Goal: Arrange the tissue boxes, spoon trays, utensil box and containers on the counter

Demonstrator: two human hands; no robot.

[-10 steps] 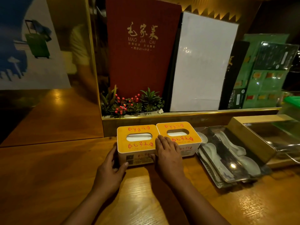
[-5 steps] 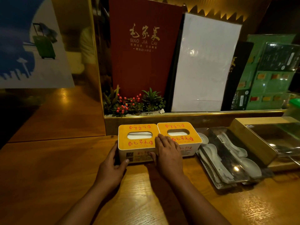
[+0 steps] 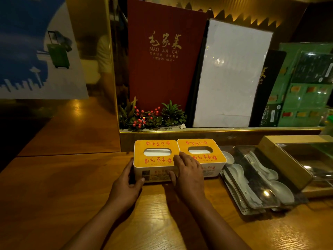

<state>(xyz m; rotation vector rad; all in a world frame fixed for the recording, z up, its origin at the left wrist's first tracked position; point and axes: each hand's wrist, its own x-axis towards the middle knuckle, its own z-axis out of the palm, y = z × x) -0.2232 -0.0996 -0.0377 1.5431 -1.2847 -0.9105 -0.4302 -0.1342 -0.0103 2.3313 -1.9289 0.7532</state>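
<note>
Two yellow-topped white tissue boxes stand side by side against the low ledge on the wooden counter (image 3: 54, 195). My left hand (image 3: 126, 186) grips the front left corner of the left tissue box (image 3: 155, 157). My right hand (image 3: 187, 172) lies over the seam between the boxes, fingers on the lids and thumb on the left box's front. The right tissue box (image 3: 201, 154) touches the left one. To the right lies a metal spoon tray (image 3: 252, 201) with several white spoons, then a wooden utensil box (image 3: 281, 159) with a clear lid.
A ledge behind the boxes carries a small plant with red berries (image 3: 151, 118), a red menu (image 3: 164, 56), a white menu (image 3: 228, 74) and green boxes (image 3: 306, 83). A mirrored gold panel (image 3: 90, 51) rises at the left.
The left tissue box has slid back toward the ledge and straightened so its front sits closer in line with the right box. Both hands stayed on the boxes.
</note>
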